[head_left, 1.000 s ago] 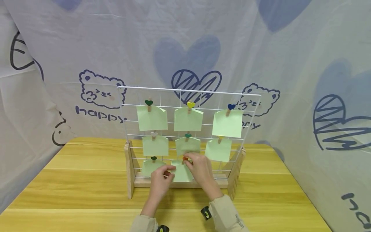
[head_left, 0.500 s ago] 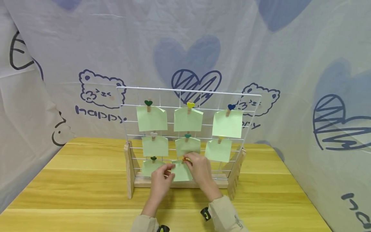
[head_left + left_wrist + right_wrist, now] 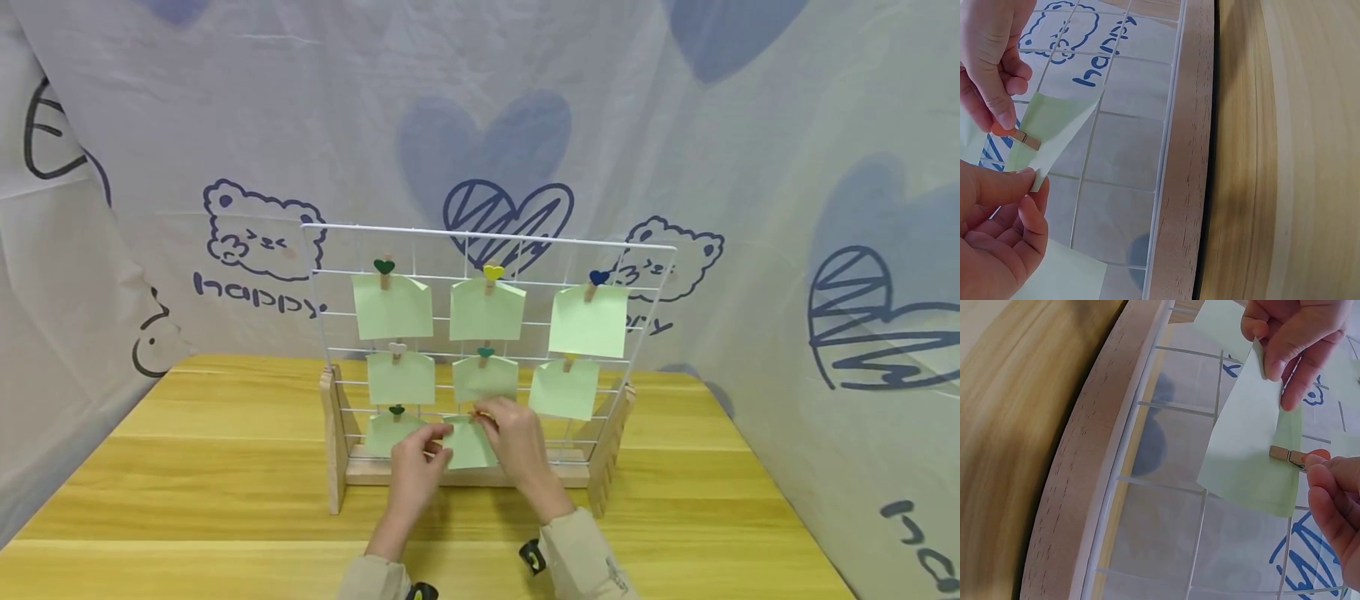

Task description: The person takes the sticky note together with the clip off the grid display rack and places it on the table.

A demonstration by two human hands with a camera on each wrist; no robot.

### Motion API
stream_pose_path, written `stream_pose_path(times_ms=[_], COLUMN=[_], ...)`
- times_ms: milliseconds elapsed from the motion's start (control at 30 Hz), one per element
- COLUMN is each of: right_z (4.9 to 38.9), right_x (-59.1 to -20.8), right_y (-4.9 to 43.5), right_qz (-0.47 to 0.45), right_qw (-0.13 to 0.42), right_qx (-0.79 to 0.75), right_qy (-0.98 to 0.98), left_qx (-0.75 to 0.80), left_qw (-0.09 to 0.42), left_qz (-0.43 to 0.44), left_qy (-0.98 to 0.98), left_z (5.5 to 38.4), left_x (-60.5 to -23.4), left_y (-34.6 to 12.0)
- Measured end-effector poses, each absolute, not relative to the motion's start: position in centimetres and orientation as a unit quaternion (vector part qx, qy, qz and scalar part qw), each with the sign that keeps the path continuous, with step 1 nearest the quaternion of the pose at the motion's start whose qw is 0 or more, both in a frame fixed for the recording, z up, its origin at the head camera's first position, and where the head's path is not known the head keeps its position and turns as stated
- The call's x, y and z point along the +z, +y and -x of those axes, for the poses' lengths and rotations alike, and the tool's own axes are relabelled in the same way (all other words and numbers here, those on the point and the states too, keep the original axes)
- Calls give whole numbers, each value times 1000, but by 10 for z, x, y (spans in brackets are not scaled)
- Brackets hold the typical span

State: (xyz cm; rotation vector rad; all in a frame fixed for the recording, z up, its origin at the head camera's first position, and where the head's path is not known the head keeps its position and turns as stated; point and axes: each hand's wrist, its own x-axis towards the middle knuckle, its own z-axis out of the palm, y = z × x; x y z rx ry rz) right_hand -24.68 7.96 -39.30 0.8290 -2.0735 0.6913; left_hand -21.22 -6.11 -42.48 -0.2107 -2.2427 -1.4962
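A pale green sticky note (image 3: pixel 471 443) lies against the lower middle of a white wire grid (image 3: pixel 487 236). My left hand (image 3: pixel 418 467) pinches its left edge between thumb and fingers, as the left wrist view shows. At the note's top edge sits a small wooden clothespin (image 3: pixel 1286 454) with an orange heart. My right hand (image 3: pixel 519 442) pinches the orange-heart end of that clothespin between thumb and forefinger. In the left wrist view the clothespin (image 3: pixel 1026 139) overlaps the note (image 3: pixel 1054 125), whose free part bends away from the grid.
Several other green notes hang on the grid, such as one under a yellow heart clothespin (image 3: pixel 492 273) and one under a blue heart clothespin (image 3: pixel 598 277). A wooden stand (image 3: pixel 335 442) holds the grid on the wooden table (image 3: pixel 225 492). A patterned cloth (image 3: pixel 480 75) hangs behind.
The orange heart has turned and is now mostly covered by my right fingers. My left hand keeps its place at the note's edge, and the grid stands as before.
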Motion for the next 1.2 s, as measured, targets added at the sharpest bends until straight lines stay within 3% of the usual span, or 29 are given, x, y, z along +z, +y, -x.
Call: stream_pose_path(times_ms=[767,1200], right_z=[238,221], right_x=[-399,-394], right_y=[87,97], right_qz=[-356,-376], right_qw=[431,377], right_qx=[294,409], right_qy=[-775,-741], left_qx=[-534,-525], left_qw=[211,218], left_qz=[67,76], left_qy=[-816,-819], left_z=[207,202], left_x=[-421,-420], left_y=[-63,-65])
